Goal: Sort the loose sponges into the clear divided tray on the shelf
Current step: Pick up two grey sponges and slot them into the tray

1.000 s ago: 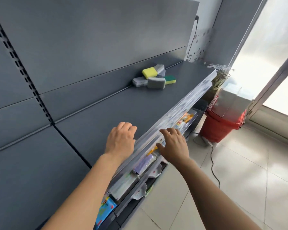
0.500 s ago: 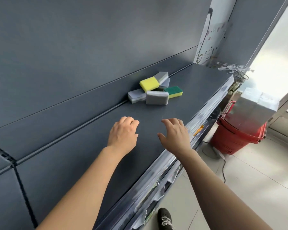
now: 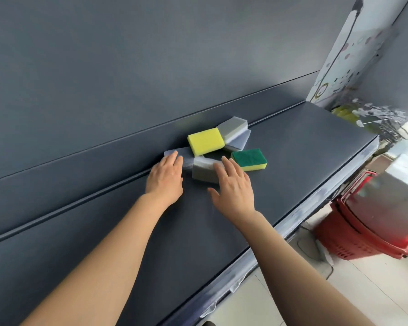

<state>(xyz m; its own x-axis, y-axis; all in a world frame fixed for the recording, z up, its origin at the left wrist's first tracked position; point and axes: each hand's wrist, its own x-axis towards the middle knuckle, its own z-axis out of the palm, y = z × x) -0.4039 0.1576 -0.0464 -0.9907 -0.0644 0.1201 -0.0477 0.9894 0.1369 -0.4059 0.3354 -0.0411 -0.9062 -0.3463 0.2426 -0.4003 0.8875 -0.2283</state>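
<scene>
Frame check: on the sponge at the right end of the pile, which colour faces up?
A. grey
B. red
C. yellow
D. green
D: the rightmost sponge lies with its green scouring face up and its yellow layer underneath.

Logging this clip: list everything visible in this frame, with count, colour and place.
shelf: one, dark grey, across the view
yellow sponge: one, yellow, middle of the pile
green-topped sponge: one, green over yellow, pile's right
grey sponges: four, grey to pale bluish; two behind the yellow one, one left, one front
red baskets: stacked, count unclear, floor at right
patterned panel: one, white, far corner
clear divided tray: none in view
left hand: fingers straight, tips at the left grey sponge
right hand: fingers straight, over the front grey sponge
</scene>
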